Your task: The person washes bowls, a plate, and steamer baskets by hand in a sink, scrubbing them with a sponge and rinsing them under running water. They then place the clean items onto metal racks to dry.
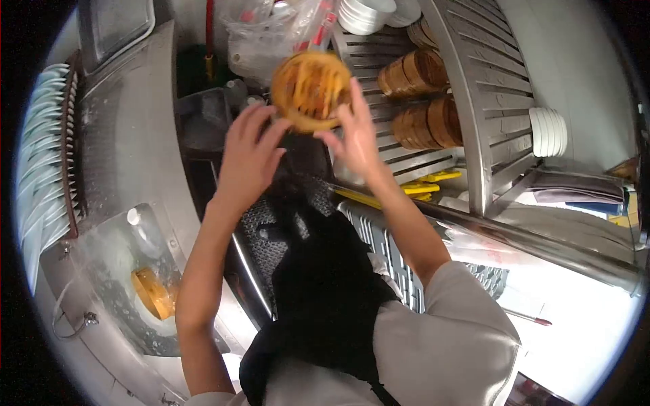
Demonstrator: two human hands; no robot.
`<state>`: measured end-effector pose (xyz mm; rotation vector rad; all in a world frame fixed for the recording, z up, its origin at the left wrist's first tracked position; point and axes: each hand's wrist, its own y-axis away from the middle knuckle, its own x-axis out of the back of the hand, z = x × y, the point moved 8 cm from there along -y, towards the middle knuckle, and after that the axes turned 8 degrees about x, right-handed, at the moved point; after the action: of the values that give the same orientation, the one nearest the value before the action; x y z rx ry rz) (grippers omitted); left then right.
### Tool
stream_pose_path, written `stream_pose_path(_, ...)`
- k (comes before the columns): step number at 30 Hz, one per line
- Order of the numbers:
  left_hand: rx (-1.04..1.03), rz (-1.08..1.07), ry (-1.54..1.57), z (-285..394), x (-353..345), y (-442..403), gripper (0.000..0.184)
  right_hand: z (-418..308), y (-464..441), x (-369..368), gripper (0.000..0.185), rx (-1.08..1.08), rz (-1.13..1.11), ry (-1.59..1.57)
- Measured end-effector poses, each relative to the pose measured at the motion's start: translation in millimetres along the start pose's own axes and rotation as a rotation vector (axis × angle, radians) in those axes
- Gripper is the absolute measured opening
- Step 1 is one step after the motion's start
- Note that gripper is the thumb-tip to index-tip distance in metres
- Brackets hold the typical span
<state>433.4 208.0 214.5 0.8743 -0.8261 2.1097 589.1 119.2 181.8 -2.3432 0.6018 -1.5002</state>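
Observation:
A round bamboo steamer basket (313, 93) with a slatted base is tipped up in front of me, slightly blurred. My right hand (355, 135) grips its right rim, thumb below and fingers along the side. Beside the lower left rim is my left hand (252, 155), its fingers apart and the fingertips close to the bamboo; whether they touch it I cannot tell. Another bamboo steamer ring (154, 293) lies tilted in the water of the sink (115, 271) at lower left.
Stacked bamboo steamers (426, 125) stand on the slatted metal rack (484, 88) at right, with white bowls (362, 15) above and more white dishes (548, 132) farther right. A row of plates (47, 162) lines the left edge. Plastic bags (271, 34) lie at the back.

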Motion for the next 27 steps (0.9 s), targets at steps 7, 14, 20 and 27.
stream_pose_path(7, 0.505, 0.332, -0.128, -140, 91, 133, 0.039, 208, 19, 79, 0.05, -0.622, 0.356, 0.369)
stream_pose_path(14, 1.1, 0.418, -0.457, -302, 172, 378, 0.041, 322, 30, 92, 0.066, -0.978, 0.06, 0.655)
stream_pose_path(20, 1.177, -0.334, -0.653, -289, 124, 411, 0.029, 367, 27, 54, 0.051, -0.653, -0.475, 0.84)
stream_pose_path(27, 1.547, -0.041, -0.423, -317, 107, 468, 0.049, 265, -5, 40, 0.034, -0.438, 0.148, 0.524)
